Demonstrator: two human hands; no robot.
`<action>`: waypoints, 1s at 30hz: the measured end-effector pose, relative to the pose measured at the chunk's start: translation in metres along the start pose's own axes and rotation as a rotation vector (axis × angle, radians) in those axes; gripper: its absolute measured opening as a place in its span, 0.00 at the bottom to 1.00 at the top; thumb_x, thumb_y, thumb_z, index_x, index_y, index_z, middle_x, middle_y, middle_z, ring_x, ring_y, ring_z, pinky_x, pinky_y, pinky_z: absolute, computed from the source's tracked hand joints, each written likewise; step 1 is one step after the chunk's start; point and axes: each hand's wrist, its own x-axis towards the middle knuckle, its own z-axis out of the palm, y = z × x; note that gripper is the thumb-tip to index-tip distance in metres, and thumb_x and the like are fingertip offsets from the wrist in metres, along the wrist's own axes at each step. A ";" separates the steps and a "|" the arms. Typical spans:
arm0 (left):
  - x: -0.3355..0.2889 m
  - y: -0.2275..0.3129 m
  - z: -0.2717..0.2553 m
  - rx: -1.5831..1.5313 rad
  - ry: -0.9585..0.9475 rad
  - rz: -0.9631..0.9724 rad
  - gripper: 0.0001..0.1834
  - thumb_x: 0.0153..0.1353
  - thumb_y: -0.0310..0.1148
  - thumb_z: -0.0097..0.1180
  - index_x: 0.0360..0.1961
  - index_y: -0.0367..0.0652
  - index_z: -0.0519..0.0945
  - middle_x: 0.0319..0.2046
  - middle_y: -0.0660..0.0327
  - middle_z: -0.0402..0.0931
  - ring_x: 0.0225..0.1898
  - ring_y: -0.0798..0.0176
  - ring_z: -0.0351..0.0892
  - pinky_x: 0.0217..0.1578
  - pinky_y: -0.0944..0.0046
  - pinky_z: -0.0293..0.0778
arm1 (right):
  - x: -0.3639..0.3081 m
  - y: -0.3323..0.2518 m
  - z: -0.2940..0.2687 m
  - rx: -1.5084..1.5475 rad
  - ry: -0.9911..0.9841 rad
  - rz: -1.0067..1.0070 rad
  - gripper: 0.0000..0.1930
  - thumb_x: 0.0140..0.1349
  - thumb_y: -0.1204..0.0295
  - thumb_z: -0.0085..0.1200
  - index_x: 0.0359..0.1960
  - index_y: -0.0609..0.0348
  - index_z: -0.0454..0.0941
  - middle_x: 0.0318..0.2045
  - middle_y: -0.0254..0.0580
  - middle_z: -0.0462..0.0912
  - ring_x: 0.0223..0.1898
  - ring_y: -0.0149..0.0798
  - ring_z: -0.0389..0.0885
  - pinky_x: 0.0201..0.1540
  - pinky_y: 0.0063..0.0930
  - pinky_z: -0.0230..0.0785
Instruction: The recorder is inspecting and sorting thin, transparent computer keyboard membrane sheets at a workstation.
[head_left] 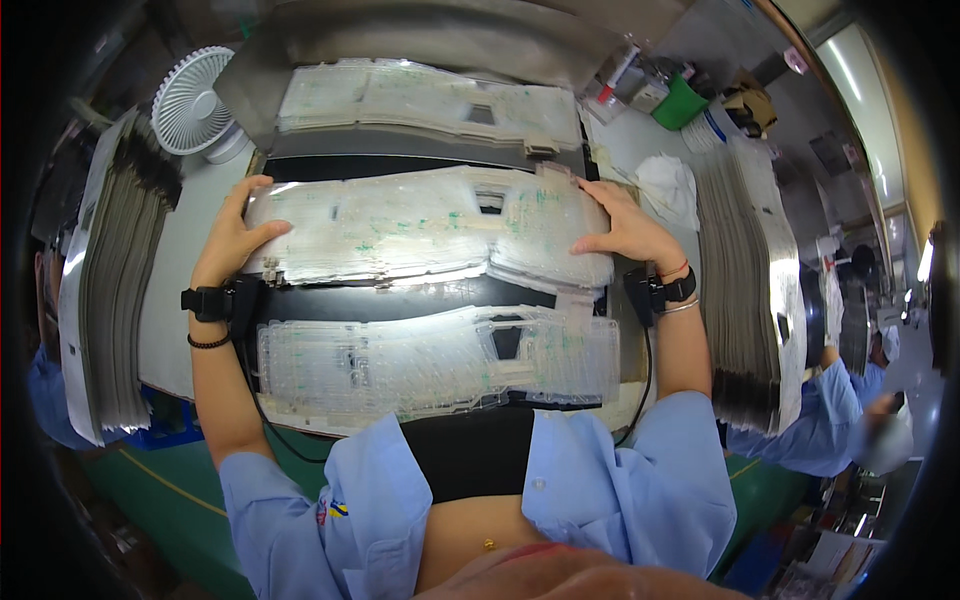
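A stack of thin, translucent plastic sheets (400,225) lies across the dark work surface in front of me, with green specks and a small cut-out. My left hand (230,238) grips its left end, thumb over the top face and fingers round the far corner. At the right end my right hand (632,230) grips likewise, its thumb lying on the top sheet. Fingertips on both sides are partly hidden behind the edges. Nearer my body rests another pile of clear plastic sheets (420,365) with a larger cut-out. A third similar stack (400,100) is farther back, by a metal panel.
Tall stacks of sheets flank me at left (125,270) and right (745,270). A white fan (190,105) stands back left. Back right are a green container (682,102) and a crumpled white cloth or bag (668,188). A co-worker's blue sleeve (825,415) shows at right.
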 end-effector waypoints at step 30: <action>0.004 -0.008 -0.007 -0.378 0.377 0.087 0.15 0.55 0.23 0.51 0.45 0.36 0.73 0.25 0.65 0.74 0.26 0.77 0.70 0.30 0.78 0.67 | 0.000 -0.024 0.011 0.547 0.508 0.306 0.09 0.55 0.76 0.52 0.38 0.61 0.77 0.29 0.32 0.77 0.30 0.24 0.71 0.37 0.15 0.63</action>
